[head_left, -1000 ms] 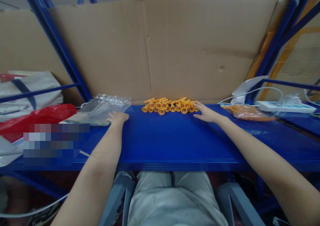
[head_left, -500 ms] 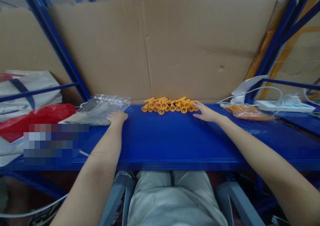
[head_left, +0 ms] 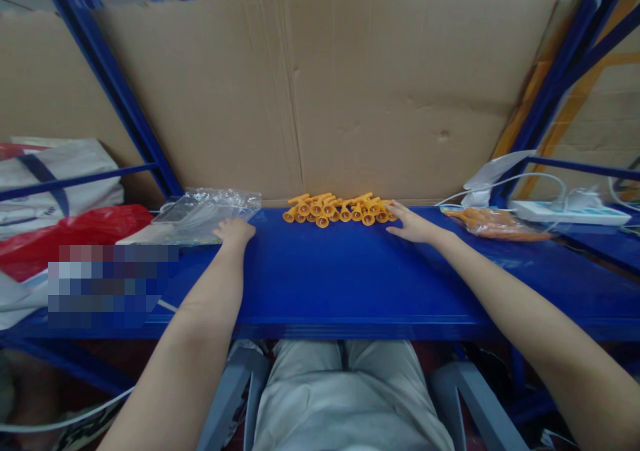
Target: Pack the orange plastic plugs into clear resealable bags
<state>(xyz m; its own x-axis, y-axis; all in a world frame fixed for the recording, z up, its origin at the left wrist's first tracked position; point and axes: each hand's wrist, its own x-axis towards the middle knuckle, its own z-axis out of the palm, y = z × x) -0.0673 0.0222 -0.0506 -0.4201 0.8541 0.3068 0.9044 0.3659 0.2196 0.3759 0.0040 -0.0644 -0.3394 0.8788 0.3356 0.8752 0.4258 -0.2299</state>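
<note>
We have both bare hands over the blue shelf (head_left: 320, 278), set well apart. The heap of yellow trumpet-shaped pieces (head_left: 345, 215) lies between them at the back, close to the cardboard panel (head_left: 320, 91), most bells facing us. Our right hand (head_left: 407, 223) is at the heap's right end, thumb and fingers parted with a wide gap and nothing held in it; the fingertips look to touch the last pieces, though we cannot be sure. Our left hand (head_left: 236, 231) lies at the near right edge of the clear plastic bags (head_left: 197, 218), and we cannot tell whether its fingers pinch the film or only rest there.

For good handling, we judge a light right-hand touch best: the pieces look round and loosely stacked, so a sideways push could roll the upper ones off. Gripping by the slim stems should be surer than by the flared bells. With the left, gentle pressure suits such slippery-looking film.
</note>
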